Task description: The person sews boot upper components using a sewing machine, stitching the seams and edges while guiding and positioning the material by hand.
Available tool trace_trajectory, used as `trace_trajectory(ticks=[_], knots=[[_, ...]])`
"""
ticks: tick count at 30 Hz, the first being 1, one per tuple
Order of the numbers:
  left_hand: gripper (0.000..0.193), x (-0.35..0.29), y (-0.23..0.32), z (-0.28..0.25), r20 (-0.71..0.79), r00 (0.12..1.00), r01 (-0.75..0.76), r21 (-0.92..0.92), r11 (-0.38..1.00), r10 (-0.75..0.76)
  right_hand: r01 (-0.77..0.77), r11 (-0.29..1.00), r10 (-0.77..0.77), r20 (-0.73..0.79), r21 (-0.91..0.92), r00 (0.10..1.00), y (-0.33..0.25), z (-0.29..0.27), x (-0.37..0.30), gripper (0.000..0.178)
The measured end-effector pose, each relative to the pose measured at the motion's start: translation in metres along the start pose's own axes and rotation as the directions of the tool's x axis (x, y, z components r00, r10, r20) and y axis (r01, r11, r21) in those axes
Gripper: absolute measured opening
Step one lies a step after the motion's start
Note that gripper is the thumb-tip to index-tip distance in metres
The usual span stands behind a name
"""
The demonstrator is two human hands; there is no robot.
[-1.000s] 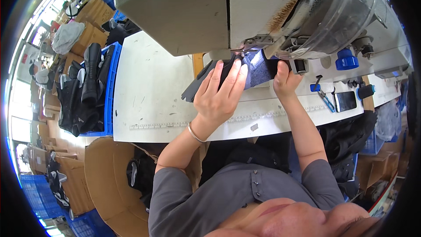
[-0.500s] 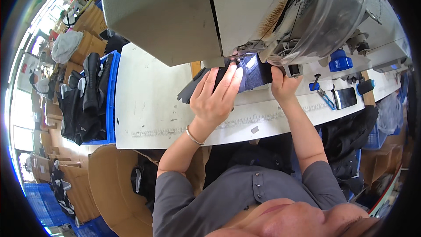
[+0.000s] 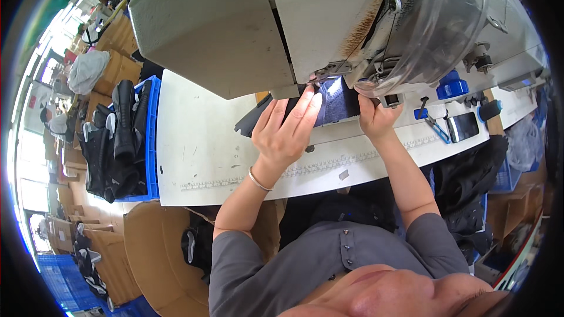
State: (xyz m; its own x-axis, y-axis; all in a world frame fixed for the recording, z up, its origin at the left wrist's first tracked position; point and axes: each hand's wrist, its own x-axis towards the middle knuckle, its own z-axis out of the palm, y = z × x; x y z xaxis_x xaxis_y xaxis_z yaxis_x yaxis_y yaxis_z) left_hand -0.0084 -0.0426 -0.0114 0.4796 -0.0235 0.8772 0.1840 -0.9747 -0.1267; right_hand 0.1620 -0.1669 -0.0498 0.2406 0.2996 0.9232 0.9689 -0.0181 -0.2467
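A dark fabric piece [image 3: 336, 108], black at its ends with a blue-grey textured stretch in the middle, lies under the head of a large grey sewing machine [image 3: 205, 35]. My left hand [image 3: 282, 136] rests on the left part of it, fingers stretched forward and the tips close to the needle area. At the right end, my right hand [image 3: 378, 120] pinches the edge between thumb and fingers. A bright lamp lights the cloth between both hands. The machine head hides the needle and the far side of the fabric.
The white table [image 3: 194, 141] has a ruler strip along its front. To the right lie blue-handled snips [image 3: 437, 130], a phone [image 3: 463, 127] and a thread spool [image 3: 490, 110]. A blue crate [image 3: 152, 141] of black pieces stands left, above an open cardboard box [image 3: 155, 252].
The view has shifted slightly. Both hands stay on the fabric in nearly the same places, and the cloth has moved little, if at all, under the machine.
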Motion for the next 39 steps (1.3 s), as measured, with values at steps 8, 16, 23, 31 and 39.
trace_trajectory(ticks=[8,16,23,31,39], knots=[[0.02,0.002,0.002,0.001,-0.016,1.0,0.013,0.008,1.0,-0.013,-0.138,0.989,0.139,-0.008,0.05,0.99,-0.01,0.0,0.012,0.015],[0.019,0.001,-0.017,0.013,-0.102,0.995,0.01,-0.129,0.992,-0.023,-0.014,0.998,0.013,-0.027,-0.057,1.0,-0.027,-0.001,0.022,0.028],[0.021,0.002,-0.023,0.018,-0.085,0.996,0.021,-0.171,0.985,-0.036,-0.098,0.995,0.097,-0.045,-0.025,0.994,-0.024,0.006,0.019,0.023],[0.031,0.014,-0.03,-0.026,0.306,0.95,0.166,-0.343,0.924,-0.057,-0.133,0.99,0.136,-0.064,0.042,0.989,-0.019,0.007,0.021,0.019],[0.047,0.072,-0.091,-0.007,0.998,0.055,0.914,-0.057,0.402,0.017,-0.155,0.98,0.166,-0.081,0.123,0.983,0.006,0.018,0.004,0.015]])
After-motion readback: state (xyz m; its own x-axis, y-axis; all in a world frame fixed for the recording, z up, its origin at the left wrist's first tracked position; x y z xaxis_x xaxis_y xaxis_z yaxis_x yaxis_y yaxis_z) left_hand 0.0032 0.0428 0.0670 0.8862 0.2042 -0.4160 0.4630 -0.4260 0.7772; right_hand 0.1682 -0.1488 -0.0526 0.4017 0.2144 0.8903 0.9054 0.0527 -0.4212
